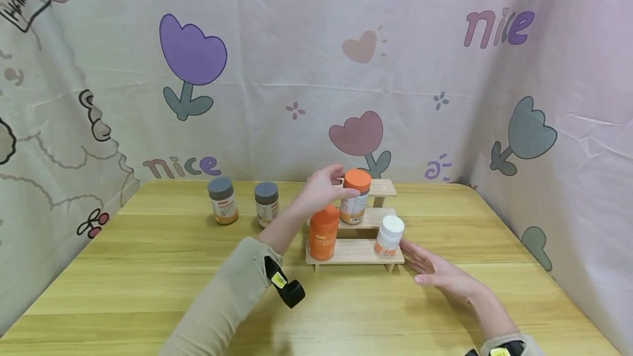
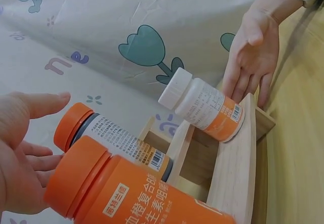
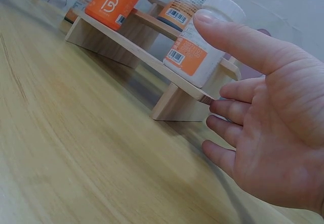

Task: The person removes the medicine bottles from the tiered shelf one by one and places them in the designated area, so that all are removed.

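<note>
A three-step wooden rack (image 1: 353, 254) stands on the table. On its middle step is a supplement bottle with an orange cap and grey-white label (image 1: 353, 210). My left hand (image 1: 326, 188) reaches around that cap, thumb and fingers spread; the left wrist view shows a gap between the hand (image 2: 25, 153) and the cap. An all-orange bottle (image 1: 323, 238) occupies the lowest step's left end. At that step's right end stands a white-capped bottle (image 1: 389, 237). My right hand (image 3: 273, 112) is beside this end, fingers loosely extended and holding nothing.
Two grey-capped bottles, one farther left (image 1: 224, 205) and one nearer the rack (image 1: 267, 207), stand on the wooden table (image 1: 123, 279). A printed cloth (image 1: 287, 43) hangs behind the table and along its sides.
</note>
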Demonstrator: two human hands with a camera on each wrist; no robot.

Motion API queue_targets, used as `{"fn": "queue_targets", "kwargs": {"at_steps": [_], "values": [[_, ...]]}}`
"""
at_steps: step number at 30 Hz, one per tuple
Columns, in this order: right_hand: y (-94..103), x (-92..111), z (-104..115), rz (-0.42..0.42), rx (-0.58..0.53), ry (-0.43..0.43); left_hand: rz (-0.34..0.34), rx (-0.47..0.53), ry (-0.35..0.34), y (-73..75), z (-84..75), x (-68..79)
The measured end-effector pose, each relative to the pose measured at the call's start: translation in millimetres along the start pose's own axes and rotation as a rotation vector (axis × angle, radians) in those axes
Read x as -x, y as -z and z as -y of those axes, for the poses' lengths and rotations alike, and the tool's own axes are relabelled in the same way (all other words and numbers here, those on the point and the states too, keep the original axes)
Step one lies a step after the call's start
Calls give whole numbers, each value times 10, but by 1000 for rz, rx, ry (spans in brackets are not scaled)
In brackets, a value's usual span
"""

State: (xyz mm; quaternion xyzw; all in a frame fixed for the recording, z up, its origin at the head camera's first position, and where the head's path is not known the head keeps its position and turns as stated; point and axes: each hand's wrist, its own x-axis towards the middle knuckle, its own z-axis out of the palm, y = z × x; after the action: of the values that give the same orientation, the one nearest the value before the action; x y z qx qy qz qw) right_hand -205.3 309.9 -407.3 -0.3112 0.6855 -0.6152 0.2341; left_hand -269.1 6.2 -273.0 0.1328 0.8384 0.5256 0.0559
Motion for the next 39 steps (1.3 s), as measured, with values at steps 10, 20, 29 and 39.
{"fn": "queue_targets", "kwargs": {"at_steps": [10, 20, 29, 39], "values": [[-5, 5, -7, 2, 8, 2, -5, 41, -1, -81, 2, -80], [-4, 5, -26, 12, 0, 32, -33, -35, -8, -155, -24, -99], [-1, 18, -6, 47, -15, 55, -76, -104, -53, -169, -1, -97], [11, 37, -18, 52, -33, 62, -128, -30, -123, -108, -24, -112]]}}
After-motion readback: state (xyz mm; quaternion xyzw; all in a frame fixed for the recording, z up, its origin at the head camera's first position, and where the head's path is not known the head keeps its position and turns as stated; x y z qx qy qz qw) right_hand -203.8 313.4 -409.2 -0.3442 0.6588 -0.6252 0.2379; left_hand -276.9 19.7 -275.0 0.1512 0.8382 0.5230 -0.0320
